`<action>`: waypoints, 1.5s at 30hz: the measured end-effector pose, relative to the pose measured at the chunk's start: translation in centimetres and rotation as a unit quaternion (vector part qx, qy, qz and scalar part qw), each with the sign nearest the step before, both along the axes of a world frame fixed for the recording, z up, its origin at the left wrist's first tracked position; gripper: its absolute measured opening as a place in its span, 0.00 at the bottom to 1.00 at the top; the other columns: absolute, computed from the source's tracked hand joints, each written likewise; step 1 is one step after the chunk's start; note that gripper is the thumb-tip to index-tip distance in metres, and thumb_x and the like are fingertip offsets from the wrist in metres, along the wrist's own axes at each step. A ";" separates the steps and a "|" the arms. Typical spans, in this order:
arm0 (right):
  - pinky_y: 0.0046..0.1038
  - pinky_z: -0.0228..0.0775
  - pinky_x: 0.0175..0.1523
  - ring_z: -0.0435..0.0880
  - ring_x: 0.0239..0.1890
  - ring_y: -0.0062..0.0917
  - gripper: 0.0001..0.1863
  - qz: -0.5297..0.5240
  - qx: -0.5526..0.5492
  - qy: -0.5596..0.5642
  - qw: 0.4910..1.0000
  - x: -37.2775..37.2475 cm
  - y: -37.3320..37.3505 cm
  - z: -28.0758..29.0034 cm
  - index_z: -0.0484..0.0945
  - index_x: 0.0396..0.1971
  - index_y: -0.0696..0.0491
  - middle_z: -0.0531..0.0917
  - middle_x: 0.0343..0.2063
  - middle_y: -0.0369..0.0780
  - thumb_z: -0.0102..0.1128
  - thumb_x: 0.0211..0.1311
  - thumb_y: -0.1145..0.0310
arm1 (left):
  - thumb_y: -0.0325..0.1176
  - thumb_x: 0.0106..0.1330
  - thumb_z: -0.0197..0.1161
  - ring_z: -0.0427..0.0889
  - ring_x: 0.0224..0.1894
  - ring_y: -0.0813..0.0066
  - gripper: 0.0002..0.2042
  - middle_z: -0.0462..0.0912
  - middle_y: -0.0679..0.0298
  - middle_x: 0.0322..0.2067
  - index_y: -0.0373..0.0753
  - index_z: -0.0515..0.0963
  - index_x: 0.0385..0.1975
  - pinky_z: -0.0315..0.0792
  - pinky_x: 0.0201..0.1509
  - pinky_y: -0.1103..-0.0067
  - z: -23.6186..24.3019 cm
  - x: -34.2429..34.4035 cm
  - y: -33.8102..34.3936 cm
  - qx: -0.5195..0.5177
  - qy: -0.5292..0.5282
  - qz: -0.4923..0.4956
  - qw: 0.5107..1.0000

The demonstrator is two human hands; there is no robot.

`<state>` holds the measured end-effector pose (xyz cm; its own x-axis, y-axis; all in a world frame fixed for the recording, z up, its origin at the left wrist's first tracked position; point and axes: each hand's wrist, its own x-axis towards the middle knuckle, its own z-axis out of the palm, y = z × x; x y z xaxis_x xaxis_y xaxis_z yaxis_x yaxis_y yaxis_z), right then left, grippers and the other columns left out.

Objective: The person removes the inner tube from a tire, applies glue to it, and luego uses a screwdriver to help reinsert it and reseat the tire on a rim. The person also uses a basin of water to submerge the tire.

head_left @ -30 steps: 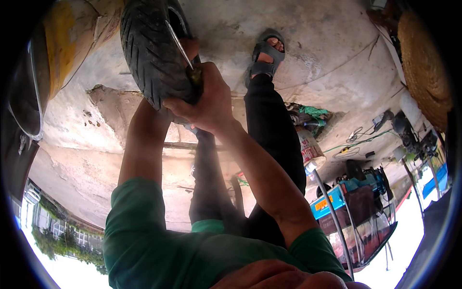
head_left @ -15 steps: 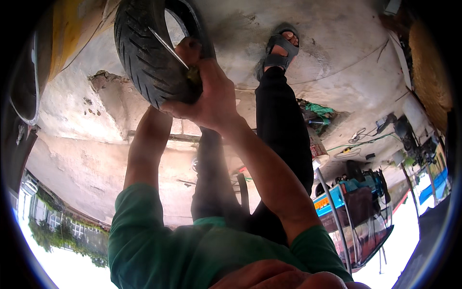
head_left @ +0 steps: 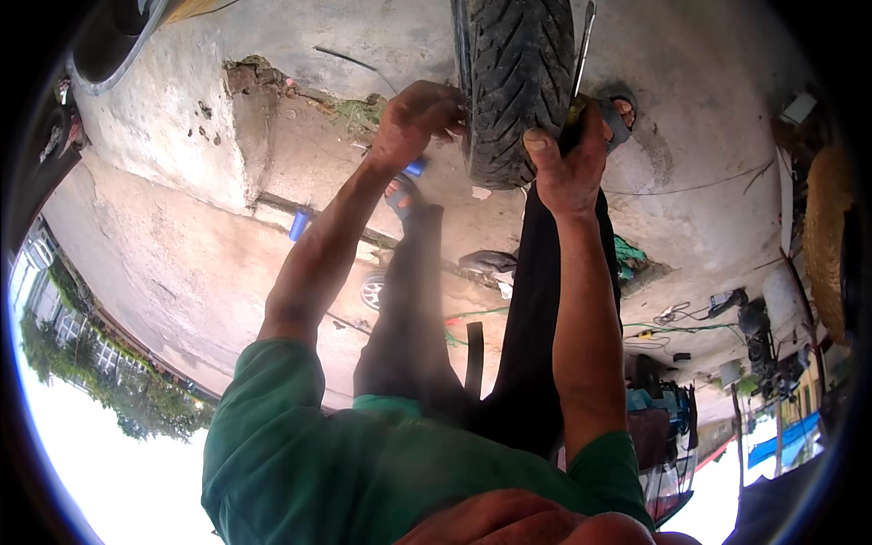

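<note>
Tyre (head_left: 520,86) sits upright on the concrete floor (head_left: 182,227), between our two hands, tread facing us.

Left hand (head_left: 413,118): grip closed on the tyre's left sidewall edge, fingers curled over the rim side. Just below that grip a small blue piece (head_left: 415,168) shows near our left foot; we cannot tell what it is.

Right hand (head_left: 568,159): grip closed around the handle of a thin metal lever (head_left: 586,41), thumb pressed against the tread. The lever's shaft runs up from the grip along the tyre's right side. Its far end leaves the picture, so we cannot tell whether it is hooked under the bead.

Our sandalled right foot (head_left: 622,109) is just right of the right grip, touching or nearly touching the tyre; exact contact is not clear.

Progress, our read: mid-job on prying the tyre. Tool is seated against the right side and both hands are braced. The tyre looks whole from this side, with no tube visible. Bead state is hidden, so how much is off the wheel cannot be judged. Levering looks to remain.

Also about: a blue cylinder (head_left: 300,224) on the floor well left of the left grip, and cables (head_left: 677,313) far right of the right grip.
</note>
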<state>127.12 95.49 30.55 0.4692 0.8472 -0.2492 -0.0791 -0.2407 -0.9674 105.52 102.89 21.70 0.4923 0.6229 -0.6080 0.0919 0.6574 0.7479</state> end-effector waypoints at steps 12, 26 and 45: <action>0.33 0.59 0.68 0.70 0.62 0.30 0.56 0.115 0.005 -0.135 0.984 2.1 -4.9 -3.4 0.62 0.66 0.65 0.72 0.60 0.44 0.62 0.58 0.28 | 0.30 0.77 0.57 0.90 0.32 0.65 0.07 0.87 0.50 0.37 0.39 0.73 0.50 0.82 0.33 0.76 7.8 -5.7 1.7 0.028 -0.091 0.137 0.986; 0.35 0.59 0.68 0.71 0.63 0.34 0.48 0.109 0.020 -0.150 0.982 1.2 -5.2 -3.4 0.65 0.66 0.65 0.73 0.62 0.48 0.55 0.65 0.33 | 0.35 0.70 0.61 0.87 0.27 0.71 0.28 0.87 0.53 0.32 0.32 0.66 0.67 0.78 0.29 0.79 2.5 -26.4 -4.4 -0.040 0.449 0.159 0.879; 0.36 0.69 0.62 0.78 0.54 0.35 0.40 -0.086 -0.057 -0.050 0.993 2.1 -3.0 0.6 0.72 0.56 0.64 0.77 0.52 0.47 0.65 0.60 0.41 | 0.47 0.43 0.84 0.77 0.61 0.48 0.51 0.76 0.41 0.55 0.25 0.63 0.64 0.70 0.66 0.65 8.6 5.4 -8.4 0.104 0.032 -0.115 0.987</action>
